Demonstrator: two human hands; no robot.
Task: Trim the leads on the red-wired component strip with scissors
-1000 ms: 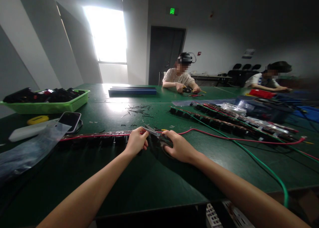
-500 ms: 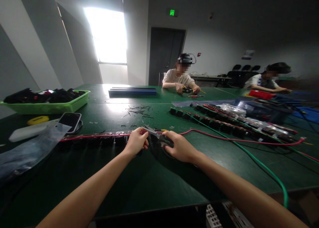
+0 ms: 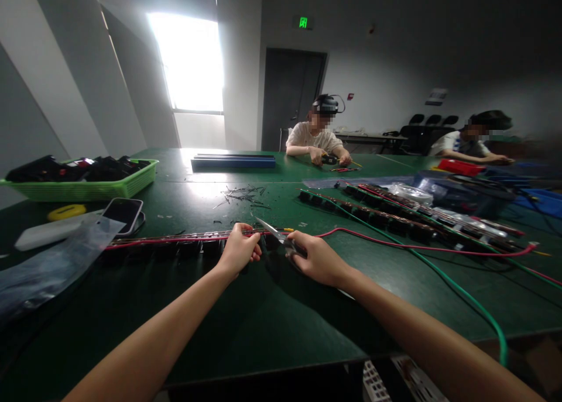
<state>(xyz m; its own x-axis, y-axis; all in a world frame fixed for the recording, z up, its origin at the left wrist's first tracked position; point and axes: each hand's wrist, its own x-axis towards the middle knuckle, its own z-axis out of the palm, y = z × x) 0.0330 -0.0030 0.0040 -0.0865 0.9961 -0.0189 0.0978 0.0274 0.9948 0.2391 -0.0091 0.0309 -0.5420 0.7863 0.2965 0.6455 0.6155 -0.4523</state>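
My right hand [image 3: 319, 257] is wrapped round the dark handles of a pair of scissors [image 3: 273, 231]. The blades lie nearly together and point up and left, just past my left fingertips. My left hand [image 3: 239, 251] is closed, fingers curled, at a long strip of black modules [image 3: 175, 248] with thin wires along its top. It seems to grip that strip, though the palm side is hidden. A red wire [image 3: 351, 231] runs along the strip, behind my left hand, and on to the right across the green table [image 3: 272, 320].
Dark clippings [image 3: 243, 196] lie beyond my hands. On the left are a green basket [image 3: 132, 182], a phone [image 3: 123, 216] and a plastic bag [image 3: 57, 267]. Similar wired strips [image 3: 373, 212] and a green wire [image 3: 465, 296] lie right. Blue bars [image 3: 232, 162] and a co-worker [image 3: 314, 138] are opposite.
The scissor blades have gone from spread to nearly together, and their tip has shifted slightly up. My left hand has stayed almost in place.
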